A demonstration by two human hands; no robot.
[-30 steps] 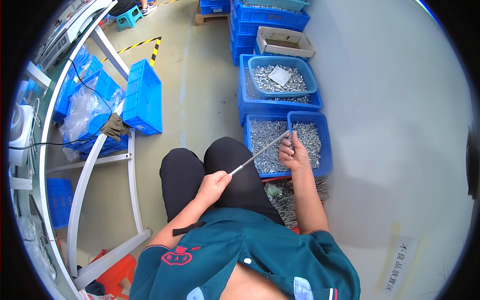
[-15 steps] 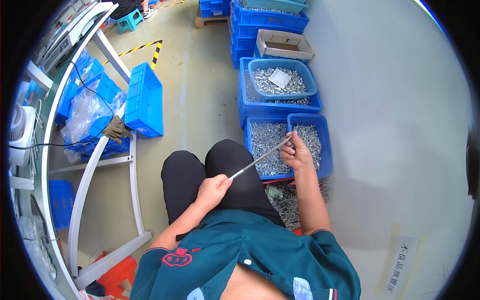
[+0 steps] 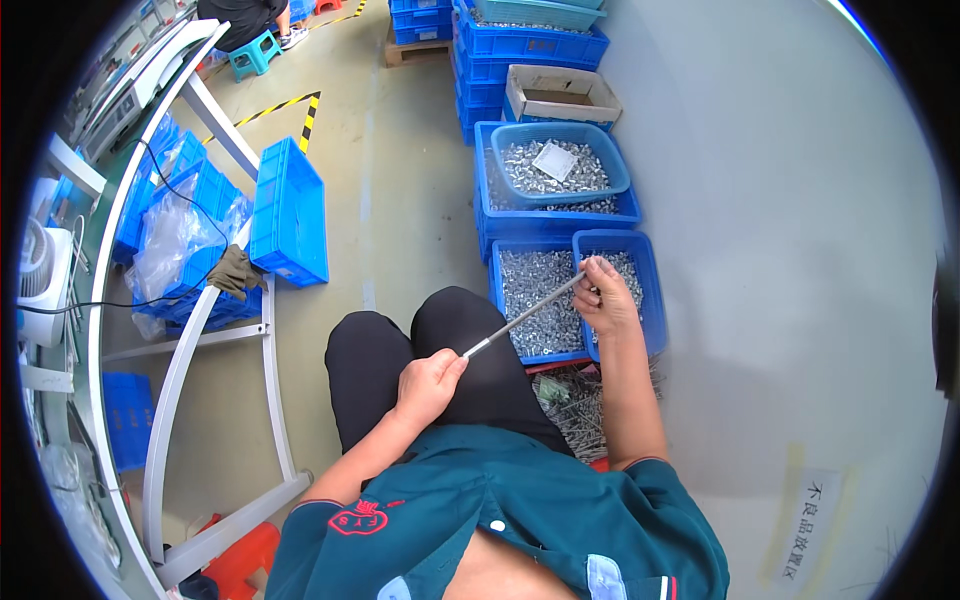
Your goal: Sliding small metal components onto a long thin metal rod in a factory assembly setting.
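Note:
A thin grey metal rod (image 3: 525, 317) slants across my lap, with a brighter, whiter section at its lower left end. My left hand (image 3: 428, 387) is closed around that end, over my left thigh. At the upper right end, the fingers of my right hand (image 3: 608, 298) are curled in a pinch about the tip. Whether a small part sits between those fingertips is hidden. Beneath the right hand are a blue bin (image 3: 655, 300) of small silvery metal pieces and, beside it, a wider blue crate (image 3: 497, 262) filled with similar pieces.
Below the bins lies a pile of long thin metal rods (image 3: 575, 410). Farther off stand a light blue basin (image 3: 622, 165) of metal pieces and stacked blue crates (image 3: 530, 62). A white-framed table (image 3: 175, 420) is at left, a plain wall (image 3: 780, 250) at right. A person (image 3: 240, 22) sits far left.
My right hand has turned at the rod's tip, its fingers curling differently, and has shifted slightly right. The left hand keeps its grip. The whole view has shifted a little.

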